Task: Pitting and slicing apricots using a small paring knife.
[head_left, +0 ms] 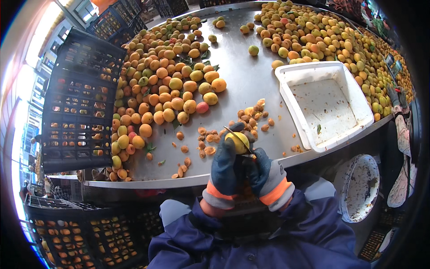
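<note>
My left hand [224, 166], in a dark glove with an orange and grey cuff, is closed round a yellow apricot [239, 142] above the table's near edge. Beside it my right hand [261, 174], gloved alike, is closed on a thin knife [247, 155], whose handle is mostly hidden in the fingers. A slim dark line, seemingly the blade, runs across the apricot. Just beyond both hands lies a scatter of brown apricot stones [209, 138] and torn fruit bits on the metal table [233, 58].
Whole apricots [165, 85] cover the table's left, beside a tipped black crate [80, 98]. Another heap [313, 36] fills the far right. A white tub [324, 107] stands on the right, and a stained white bucket [360, 188] below it. Fruit-filled crates [85, 237] stand lower left.
</note>
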A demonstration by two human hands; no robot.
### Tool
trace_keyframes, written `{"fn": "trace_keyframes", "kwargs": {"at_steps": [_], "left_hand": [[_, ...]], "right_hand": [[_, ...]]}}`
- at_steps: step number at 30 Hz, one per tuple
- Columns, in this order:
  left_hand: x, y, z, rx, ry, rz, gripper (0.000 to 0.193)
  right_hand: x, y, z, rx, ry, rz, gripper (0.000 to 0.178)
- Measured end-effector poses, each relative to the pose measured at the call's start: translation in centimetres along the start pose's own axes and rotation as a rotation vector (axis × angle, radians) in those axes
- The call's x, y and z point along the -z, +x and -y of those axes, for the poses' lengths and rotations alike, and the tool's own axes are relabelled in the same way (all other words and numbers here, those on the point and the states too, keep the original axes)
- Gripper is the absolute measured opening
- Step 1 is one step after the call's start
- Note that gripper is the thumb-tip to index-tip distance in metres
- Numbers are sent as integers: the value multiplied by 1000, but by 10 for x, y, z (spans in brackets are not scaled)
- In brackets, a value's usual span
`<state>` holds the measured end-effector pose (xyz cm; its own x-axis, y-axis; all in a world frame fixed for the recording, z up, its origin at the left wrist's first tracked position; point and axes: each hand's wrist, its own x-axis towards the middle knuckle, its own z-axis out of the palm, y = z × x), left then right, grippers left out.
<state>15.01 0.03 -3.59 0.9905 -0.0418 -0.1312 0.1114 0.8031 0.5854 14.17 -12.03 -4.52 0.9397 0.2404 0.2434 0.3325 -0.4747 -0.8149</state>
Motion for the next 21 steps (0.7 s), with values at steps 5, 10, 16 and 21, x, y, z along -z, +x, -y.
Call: {"fn": "trace_keyframes", "kwargs": {"at_steps": [5,10,16,21], "left_hand": [[-4,0,0,6,-36,26,50],[-2,-9,-8,-57,98,50,53],[5,-25,-21,-189,461,18,57],[-7,-62,-30,-344,1024,129,50]], "right_hand": [[-2,2,1,44,64,-67,23],[11,-4,12,60,-121,69,19],[18,-27,28,73,-149,117,14],[19,-59,33,11,-53,172,18]]}}
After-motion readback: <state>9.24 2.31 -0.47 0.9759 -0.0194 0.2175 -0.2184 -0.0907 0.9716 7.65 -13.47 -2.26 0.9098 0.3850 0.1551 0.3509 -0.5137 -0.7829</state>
